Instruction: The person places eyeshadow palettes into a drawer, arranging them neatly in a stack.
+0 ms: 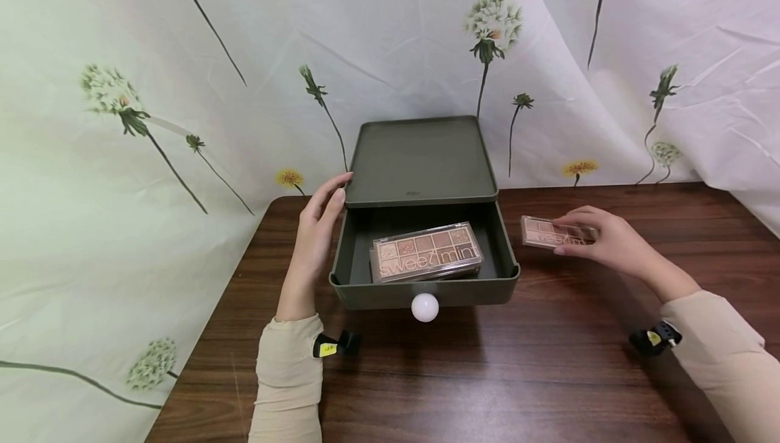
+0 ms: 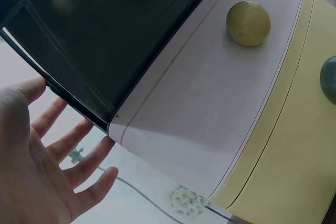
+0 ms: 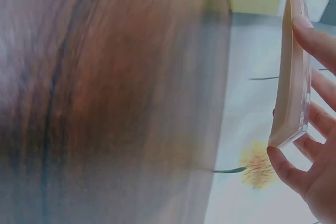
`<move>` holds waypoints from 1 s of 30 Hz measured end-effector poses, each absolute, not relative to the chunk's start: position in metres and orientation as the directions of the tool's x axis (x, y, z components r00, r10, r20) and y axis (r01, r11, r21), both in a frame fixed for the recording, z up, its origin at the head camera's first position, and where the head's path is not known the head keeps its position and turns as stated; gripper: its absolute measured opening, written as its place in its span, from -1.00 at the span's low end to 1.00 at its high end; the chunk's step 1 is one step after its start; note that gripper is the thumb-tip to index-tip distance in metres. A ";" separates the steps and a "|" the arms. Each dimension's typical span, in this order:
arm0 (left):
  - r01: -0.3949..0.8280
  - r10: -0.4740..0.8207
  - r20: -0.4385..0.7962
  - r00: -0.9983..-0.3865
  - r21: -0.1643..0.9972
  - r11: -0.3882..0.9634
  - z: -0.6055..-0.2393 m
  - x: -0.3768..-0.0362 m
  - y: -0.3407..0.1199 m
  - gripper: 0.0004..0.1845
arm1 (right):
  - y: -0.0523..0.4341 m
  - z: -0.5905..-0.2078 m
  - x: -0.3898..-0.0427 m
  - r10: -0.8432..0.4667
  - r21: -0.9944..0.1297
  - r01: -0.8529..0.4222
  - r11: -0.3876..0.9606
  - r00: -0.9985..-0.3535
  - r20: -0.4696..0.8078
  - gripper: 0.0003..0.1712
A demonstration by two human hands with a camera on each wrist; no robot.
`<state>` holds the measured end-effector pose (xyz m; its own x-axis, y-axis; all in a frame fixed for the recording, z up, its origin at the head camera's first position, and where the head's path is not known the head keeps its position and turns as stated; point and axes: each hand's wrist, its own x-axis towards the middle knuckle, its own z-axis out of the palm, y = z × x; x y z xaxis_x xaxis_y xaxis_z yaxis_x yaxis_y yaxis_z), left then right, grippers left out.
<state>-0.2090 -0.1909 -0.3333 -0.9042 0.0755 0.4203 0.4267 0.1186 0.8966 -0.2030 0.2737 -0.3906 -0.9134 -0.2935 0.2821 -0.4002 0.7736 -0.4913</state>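
A dark green drawer box stands at the back of the table with its drawer pulled out. An eyeshadow palette marked "sweet mint" lies in the drawer on top of another. My left hand rests with straight fingers against the box's left side; the same hand shows open in the left wrist view. My right hand pinches a second palette just right of the drawer, held by its edges.
A white round knob sits on the drawer front. The wooden table stretches toward me. A flowered cloth hangs behind and drapes the left side.
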 end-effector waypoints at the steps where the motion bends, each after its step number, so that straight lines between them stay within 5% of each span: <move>1: 0.426 0.076 0.420 -0.904 0.897 0.119 -0.333 -0.209 -0.191 -0.58 | 0.273 -0.388 -0.200 -0.283 -0.498 -0.397 0.771 -0.914 0.290 -0.46; 15: 0.422 0.086 0.414 -0.906 0.898 0.120 -0.334 -0.209 -0.192 -0.57 | 0.256 -0.357 -0.159 -0.219 -0.575 -0.461 0.676 -0.871 0.440 -0.44; 25: 0.429 0.087 0.421 -0.903 0.896 0.114 -0.333 -0.209 -0.191 -0.58 | 0.236 -0.335 -0.139 -0.271 -0.504 -0.653 0.565 -0.724 0.635 -0.26; 30: 0.427 0.089 0.418 -0.904 0.897 0.117 -0.334 -0.210 -0.192 -0.57 | 0.221 -0.323 -0.130 -0.284 -0.483 -0.739 0.470 -0.645 0.710 -0.35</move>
